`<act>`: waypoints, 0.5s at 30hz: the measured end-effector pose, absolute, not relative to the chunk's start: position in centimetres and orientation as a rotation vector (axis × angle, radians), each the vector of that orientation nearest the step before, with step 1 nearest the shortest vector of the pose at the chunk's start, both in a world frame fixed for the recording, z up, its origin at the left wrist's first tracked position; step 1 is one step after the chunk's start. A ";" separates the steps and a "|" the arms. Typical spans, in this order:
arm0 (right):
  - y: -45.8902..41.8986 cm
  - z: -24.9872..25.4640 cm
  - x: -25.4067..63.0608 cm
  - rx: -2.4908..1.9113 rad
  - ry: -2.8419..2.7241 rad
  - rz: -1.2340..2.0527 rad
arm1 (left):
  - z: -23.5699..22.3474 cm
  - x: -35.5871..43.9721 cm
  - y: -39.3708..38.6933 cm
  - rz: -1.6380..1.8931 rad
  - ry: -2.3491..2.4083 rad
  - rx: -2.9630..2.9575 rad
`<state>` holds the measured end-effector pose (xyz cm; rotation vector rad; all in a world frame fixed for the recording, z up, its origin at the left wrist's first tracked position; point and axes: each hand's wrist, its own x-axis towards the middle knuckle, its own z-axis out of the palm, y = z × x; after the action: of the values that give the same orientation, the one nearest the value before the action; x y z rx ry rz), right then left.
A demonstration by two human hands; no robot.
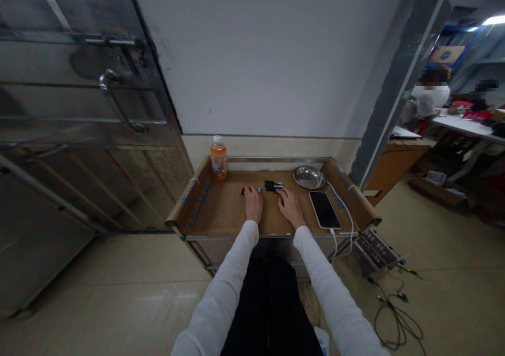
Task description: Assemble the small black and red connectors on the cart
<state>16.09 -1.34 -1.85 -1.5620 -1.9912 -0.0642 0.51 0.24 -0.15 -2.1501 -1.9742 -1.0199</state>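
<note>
Fingers bent over a red-capped marker (243, 191), my left hand (253, 204) grips it on the cardboard-lined top of a cart (232, 222). The red end shows left of the fingers and a pale end to their right; the middle is hidden. Several black markers (273, 185) lie side by side, pointing left to right. My right hand (291, 209) rests at their near right end, fingertips touching or almost touching them, thumb apart from the fingers. It appears open, with nothing visibly held.
An orange drink bottle (219, 160) stands at the back left. A shallow metal bowl (309, 177) sits at the back right, behind a phone (324, 210) with a white cable (347, 209). Raised cardboard sides edge the cart. Equipment (376, 251) and black cables lie on the floor, right.
</note>
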 end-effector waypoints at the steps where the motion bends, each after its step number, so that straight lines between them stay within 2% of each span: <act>1: -1.3 -1.9 16.1 -1.558 -1.985 -0.064 | -0.2 0.5 0.3 -1.014 -1.965 -2.151; 8: -1.2 -1.7 16.0 -1.543 -1.972 -0.095 | -0.9 1.7 0.7 -0.916 -1.645 -2.505; 15: -1.0 -1.6 16.1 -1.646 -1.975 -0.172 | -1.2 2.4 1.4 -0.962 -1.616 -2.604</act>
<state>16.07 -0.96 -1.63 -1.6465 -1.9745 -0.1725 2.36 1.35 -1.17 -2.6036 -1.6163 -0.9623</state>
